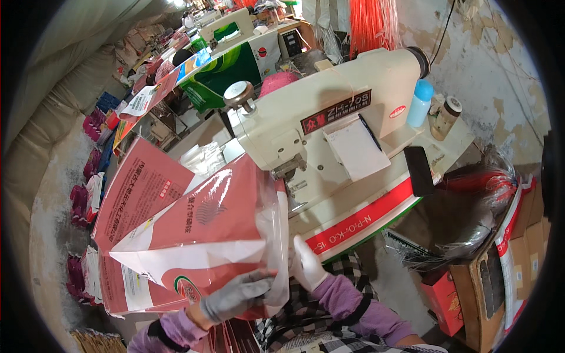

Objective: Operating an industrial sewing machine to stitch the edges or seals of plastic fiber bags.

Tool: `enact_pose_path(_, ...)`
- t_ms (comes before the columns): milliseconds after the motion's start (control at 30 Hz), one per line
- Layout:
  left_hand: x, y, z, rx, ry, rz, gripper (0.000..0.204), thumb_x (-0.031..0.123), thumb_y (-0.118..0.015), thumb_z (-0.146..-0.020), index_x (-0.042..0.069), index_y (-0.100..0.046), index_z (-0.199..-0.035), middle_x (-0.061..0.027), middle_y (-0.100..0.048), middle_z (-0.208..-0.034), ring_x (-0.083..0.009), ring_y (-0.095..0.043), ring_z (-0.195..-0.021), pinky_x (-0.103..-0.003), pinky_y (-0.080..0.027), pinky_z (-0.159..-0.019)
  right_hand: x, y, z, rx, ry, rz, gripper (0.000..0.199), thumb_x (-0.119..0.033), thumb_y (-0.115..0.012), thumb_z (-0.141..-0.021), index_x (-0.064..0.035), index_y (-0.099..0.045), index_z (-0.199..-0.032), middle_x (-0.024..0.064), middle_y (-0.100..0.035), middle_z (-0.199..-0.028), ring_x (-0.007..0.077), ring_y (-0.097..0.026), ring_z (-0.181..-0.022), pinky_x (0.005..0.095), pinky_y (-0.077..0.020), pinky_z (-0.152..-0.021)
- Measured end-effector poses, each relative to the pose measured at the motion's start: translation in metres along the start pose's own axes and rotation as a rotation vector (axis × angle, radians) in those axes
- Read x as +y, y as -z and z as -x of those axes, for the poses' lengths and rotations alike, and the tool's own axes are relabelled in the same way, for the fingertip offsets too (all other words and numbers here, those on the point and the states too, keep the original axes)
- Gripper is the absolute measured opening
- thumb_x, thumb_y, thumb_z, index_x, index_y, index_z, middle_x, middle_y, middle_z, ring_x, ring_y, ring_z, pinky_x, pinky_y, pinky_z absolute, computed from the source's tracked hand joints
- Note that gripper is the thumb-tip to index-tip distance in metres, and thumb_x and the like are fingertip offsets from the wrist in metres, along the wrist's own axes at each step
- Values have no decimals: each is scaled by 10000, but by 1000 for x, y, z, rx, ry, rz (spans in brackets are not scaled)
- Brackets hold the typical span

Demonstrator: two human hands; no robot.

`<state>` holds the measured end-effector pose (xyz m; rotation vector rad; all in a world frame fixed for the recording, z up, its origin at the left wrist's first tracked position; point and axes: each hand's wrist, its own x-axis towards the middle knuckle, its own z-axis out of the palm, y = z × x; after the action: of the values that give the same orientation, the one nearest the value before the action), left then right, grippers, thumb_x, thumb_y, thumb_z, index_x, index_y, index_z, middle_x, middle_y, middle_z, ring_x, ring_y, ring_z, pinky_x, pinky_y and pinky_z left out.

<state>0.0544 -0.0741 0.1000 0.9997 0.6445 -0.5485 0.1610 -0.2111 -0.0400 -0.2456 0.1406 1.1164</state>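
Across the red bag (232, 203), the left hand (240, 294) points rightward.

I see dark print on the red bag (229, 220) at my left grip (238, 294), a lettered plate (336, 110) on the sewing machine (368, 73), white characters on a red strip (368, 216).

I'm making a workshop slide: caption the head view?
Grey-gloved left hand on a red-and-white bag, white-gloved right hand by its edge, before a cream sewing machine.
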Motion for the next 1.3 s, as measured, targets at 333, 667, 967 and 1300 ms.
enact_pose_path(333,26,-58,-41,-296,-737,-2053,207,268,-592,-834,93,-668,-755,-123,-625,-746,-288,-629,-835,-414,-471,-826,-15,-6,0,95,479,897,618,-211,-495,-981,-13,-204,-1490,190,-534,-1324,260,-544,-1199,379,-419,-1011)
enact_pose_path(667,92,-98,-36,-882,64,-2309,261,318,-631,-851,74,-724,-845,-103,-703,-778,-327,-688,-803,-439,-530,-763,-29,-28,23,438,156,2073,768,-102,-556,-794,-52,-229,-1488,188,-624,-611,393,-645,-608,485,-507,-596)
enact_pose_path(967,32,3,-126,-1591,-893,-1344,260,262,-572,-904,91,-705,-1049,-151,-687,-991,-299,-670,-932,-426,-530,-823,-66,-9,-94,483,451,2105,573,-159,-526,-859,-29,-363,-1393,177,-685,-748,343,-671,-664,458,-531,-629)
enact_pose_path(1300,-11,-79,-54,-411,-474,-2494,135,134,-608,-773,156,-669,-655,-29,-623,-594,-214,-633,-587,-366,-437,-503,-27,8,-69,344,223,2079,746,-168,-462,-874,-28,-113,-1519,274,-671,-835,404,-675,-761,519,-521,-690)
